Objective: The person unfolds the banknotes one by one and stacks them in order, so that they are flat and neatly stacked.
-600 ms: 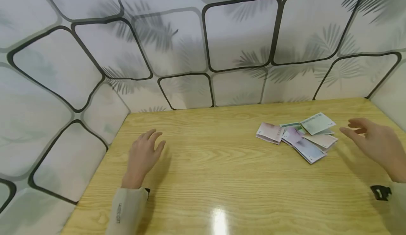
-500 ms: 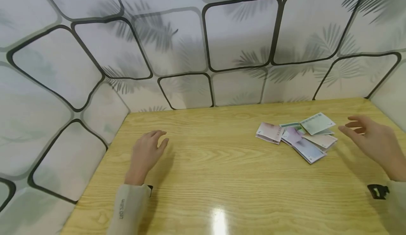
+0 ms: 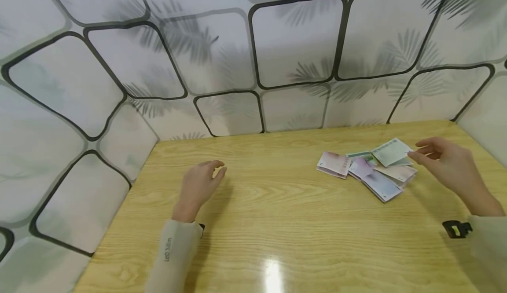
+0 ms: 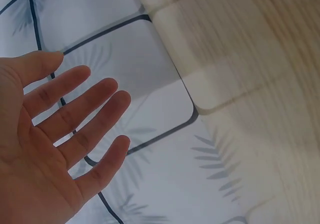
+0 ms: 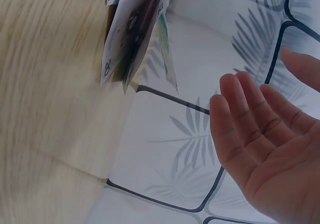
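Note:
Several folded banknotes lie in a loose heap on the right half of the table in the head view. A pinkish banknote (image 3: 333, 164) is at the heap's left end, a blue one (image 3: 382, 185) at the front and a pale green one (image 3: 391, 152) on top at the back. My right hand (image 3: 451, 163) hovers at the heap's right side, thumb tip close to the green note; in the right wrist view its palm holds nothing, and folded notes (image 5: 132, 31) stand off to the left. My left hand (image 3: 200, 187) is over the left side, fingers relaxed and spread, palm bare in the left wrist view.
The wood-grain table (image 3: 257, 222) meets a patterned wall covering (image 3: 297, 42) at the back, with more of it along the left and right sides. A black wrist strap (image 3: 457, 229) shows at the right sleeve.
My left hand has moved to the right over the table. My right hand has moved left, nearer the green banknote. The banknotes lie as before; the head view has shifted slightly.

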`<state>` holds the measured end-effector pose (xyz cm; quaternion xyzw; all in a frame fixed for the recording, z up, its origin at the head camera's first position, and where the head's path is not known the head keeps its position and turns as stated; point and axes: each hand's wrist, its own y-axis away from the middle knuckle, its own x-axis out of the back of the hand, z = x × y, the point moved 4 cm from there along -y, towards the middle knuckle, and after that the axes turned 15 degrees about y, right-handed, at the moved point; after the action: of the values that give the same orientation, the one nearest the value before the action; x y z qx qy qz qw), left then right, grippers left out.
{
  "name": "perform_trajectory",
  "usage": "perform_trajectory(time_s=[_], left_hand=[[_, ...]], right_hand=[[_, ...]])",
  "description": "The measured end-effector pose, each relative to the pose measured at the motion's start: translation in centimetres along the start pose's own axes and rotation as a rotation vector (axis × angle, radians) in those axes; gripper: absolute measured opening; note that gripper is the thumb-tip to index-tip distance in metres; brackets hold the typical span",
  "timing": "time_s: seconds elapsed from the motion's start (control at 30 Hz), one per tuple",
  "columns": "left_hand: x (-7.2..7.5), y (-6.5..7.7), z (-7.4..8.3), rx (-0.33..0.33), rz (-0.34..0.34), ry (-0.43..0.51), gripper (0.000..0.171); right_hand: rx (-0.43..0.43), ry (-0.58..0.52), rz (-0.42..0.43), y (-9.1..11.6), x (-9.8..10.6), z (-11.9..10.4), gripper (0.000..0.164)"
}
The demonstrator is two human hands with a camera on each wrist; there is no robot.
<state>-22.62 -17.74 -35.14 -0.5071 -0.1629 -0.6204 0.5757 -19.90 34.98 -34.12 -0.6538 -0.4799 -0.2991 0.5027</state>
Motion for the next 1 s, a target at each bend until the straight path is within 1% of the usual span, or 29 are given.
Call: perform_trajectory(time_s=[0.27, 0.47, 0.57, 0.67, 0.8, 1.0], left_hand=[[-1.0, -1.0, 1.6, -0.024, -0.032, 0.022, 0.020], [-1.8, -1.5, 2.1, -0.030, -0.055, 0.030, 0.018], [-2.2, -2.0, 2.4, -0.045, -0.066, 0.030, 0.019], [-2.7, -2.4, 2.8, -0.063, -0.067, 0.041, 0.019], [-3.4, -2.5, 3.4, -0.077, -0.067, 0.059, 0.019], [-4.6, -2.9, 4.2, -0.127, -0.074, 0.075, 0.018]], right_hand=[[-0.009, 0.002, -0.055, -0.4, -0.3, -0.9, 0.031], [0.015, -0.028, -0.087, -0.9, -0.5, -1.6, 0.029], [0.024, -0.035, -0.088, -1.2, -0.4, -1.8, 0.028], [0.033, -0.038, -0.066, -1.4, -0.4, -2.1, 0.027], [0.054, -0.034, -0.052, -1.6, -1.0, -2.8, 0.024], [0.077, -0.023, -0.080, -1.8, -1.7, -3.6, 0.025]])
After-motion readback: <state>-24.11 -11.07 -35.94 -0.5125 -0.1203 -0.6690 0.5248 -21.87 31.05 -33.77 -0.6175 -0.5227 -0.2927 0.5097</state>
